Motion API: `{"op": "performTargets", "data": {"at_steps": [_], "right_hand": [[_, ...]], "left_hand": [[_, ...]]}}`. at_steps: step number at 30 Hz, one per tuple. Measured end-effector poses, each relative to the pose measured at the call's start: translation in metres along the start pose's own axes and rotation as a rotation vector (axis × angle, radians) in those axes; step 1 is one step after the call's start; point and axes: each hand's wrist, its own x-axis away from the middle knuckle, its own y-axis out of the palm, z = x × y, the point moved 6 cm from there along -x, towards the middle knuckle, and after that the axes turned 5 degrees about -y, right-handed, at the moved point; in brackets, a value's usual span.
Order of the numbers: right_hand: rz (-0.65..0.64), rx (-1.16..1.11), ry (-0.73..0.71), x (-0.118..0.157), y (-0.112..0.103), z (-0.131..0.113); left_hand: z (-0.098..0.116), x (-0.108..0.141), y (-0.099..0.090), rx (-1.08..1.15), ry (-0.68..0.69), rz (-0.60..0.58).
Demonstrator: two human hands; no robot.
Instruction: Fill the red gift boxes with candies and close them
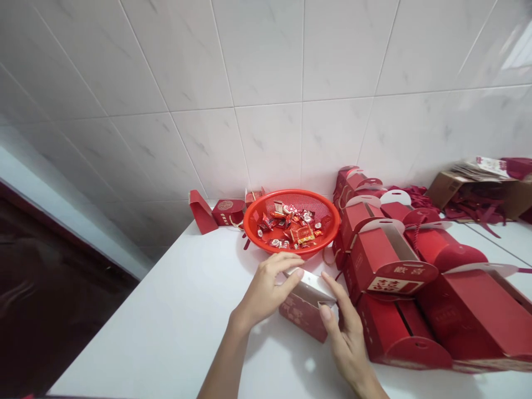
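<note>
A small red box [302, 318] with a pale inside stands on the white table, its top open towards me. My left hand [272, 282] is closed on the box's upper left side, thumb on the pale flap. On the right side my right hand [344, 327] holds the flap's other end between thumb and fingers. Just beyond the hands sits a red mesh basket [252, 224] with wrapped candies [291, 224] in it.
Many red gift boxes [386, 257] are stacked on the right. Behind the basket's left side lie a few small red boxes [228, 212]. A cardboard box [444, 191] with dark red ribbons stands at the far right. The white table [166, 332] ends at the left in a slanting edge.
</note>
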Motion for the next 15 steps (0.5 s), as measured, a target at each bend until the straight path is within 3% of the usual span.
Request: {"op": "performTargets", "data": {"at_steps": [3,10,15], "right_hand": [[-0.008,-0.029,-0.070,-0.004,0.000,-0.004],[-0.039,0.044,-0.151,0.000,0.001,-0.005],[-0.006,0.090,-0.140,0.008,0.000,0.006]], "left_hand": [[-0.004,0.000,0.003,0.025,-0.043,-0.075],[-0.008,-0.003,0.002,0.010,-0.073,-0.129],[-0.005,-0.020,-0.013,0.038,-0.057,-0.106]]}}
